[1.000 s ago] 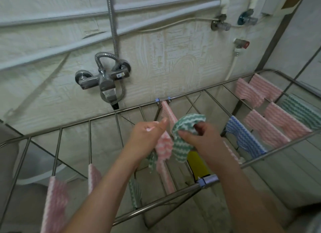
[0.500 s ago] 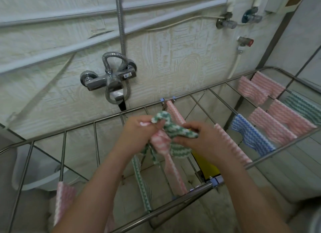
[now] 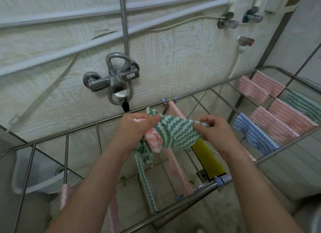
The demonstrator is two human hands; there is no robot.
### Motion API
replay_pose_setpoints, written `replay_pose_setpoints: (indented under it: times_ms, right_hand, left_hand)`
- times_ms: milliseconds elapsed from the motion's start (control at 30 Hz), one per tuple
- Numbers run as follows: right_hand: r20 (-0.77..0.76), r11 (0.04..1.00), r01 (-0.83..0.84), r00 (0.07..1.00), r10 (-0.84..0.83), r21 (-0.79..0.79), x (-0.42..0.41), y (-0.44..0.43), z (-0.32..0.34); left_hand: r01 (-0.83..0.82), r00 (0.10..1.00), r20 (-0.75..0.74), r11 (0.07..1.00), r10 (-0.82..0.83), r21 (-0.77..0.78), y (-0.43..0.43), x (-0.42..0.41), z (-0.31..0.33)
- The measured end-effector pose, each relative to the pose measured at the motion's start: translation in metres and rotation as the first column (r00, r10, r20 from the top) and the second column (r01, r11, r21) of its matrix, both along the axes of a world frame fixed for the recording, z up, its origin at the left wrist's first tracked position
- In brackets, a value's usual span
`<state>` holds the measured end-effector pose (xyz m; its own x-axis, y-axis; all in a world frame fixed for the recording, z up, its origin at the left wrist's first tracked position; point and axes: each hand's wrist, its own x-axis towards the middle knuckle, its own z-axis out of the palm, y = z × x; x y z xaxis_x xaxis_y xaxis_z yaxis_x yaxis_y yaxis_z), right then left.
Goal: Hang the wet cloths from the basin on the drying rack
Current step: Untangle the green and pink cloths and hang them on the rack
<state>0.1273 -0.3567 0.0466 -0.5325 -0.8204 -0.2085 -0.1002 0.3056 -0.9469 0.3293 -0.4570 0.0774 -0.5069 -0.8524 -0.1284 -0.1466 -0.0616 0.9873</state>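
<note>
Over the middle rails of the stainless-steel drying rack [image 3: 81,128], the green-and-white zigzag cloth [image 3: 175,130] now spans the gap between both hands. A second ago it was a crumpled wad at the fingertips, and half a second ago it was being teased apart. It has since been pulled out into a nearly flat sheet.

The left hand [image 3: 135,128] pinches its upper left corner under the thumb. It also keeps a bunched pink-and-white zigzag cloth [image 3: 153,138] gripped in the palm. The right hand [image 3: 217,133] pinches the opposite corner between thumb and forefinger, with the other fingers curled.

Opening the cloth probably means it is ready to be draped over a rail, and bare rails show to the left of the hands. The pink cloth in the palm would likely be hung after it.

The green cloth is thin and limp. It is taut along its top edge and sags towards its lower edge, with a fold down the middle. A green-striped tail hangs below the left hand. Whether that tail belongs to this cloth cannot be told.

Other cloths already hang on the right wing of the rack, among them a blue-and-white zigzag cloth [image 3: 251,133].
</note>
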Motion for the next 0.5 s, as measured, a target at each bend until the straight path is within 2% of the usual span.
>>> replay_pose_setpoints:
  times_ms: [67, 100, 200, 233, 333, 500]
  right_hand:
    - [-0.240, 0.996, -0.068, 0.968, 0.079, 0.051, 0.001, -0.003, 0.000]
    - [-0.261, 0.990, -0.135, 0.955, 0.143, 0.051, 0.003, -0.002, 0.005]
    - [-0.035, 0.903, -0.422, 0.906, 0.421, -0.073, 0.007, -0.015, 0.018]
    - [0.003, 0.877, -0.468, 0.882, 0.471, -0.109, 0.011, -0.020, 0.019]
    - [-0.009, 0.857, -0.488, 0.869, 0.494, -0.167, 0.013, -0.038, 0.009]
    - [0.100, 0.801, -0.549, 0.807, 0.583, -0.240, 0.001, -0.063, -0.007]
  left_hand:
    - [0.028, 0.999, 0.024, 0.999, -0.027, -0.038, -0.003, -0.006, 0.004]
    - [0.056, 0.997, 0.053, 0.996, -0.052, -0.076, -0.004, -0.008, 0.007]
    - [0.191, 0.967, 0.209, 0.958, -0.146, -0.215, -0.013, -0.020, 0.013]
    - [0.242, 0.951, 0.253, 0.936, -0.176, -0.258, -0.015, -0.023, 0.014]
    - [0.271, 0.938, 0.294, 0.915, -0.182, -0.298, -0.026, -0.033, 0.015]
    - [0.178, 0.933, 0.357, 0.926, -0.051, -0.333, -0.044, -0.042, 0.017]
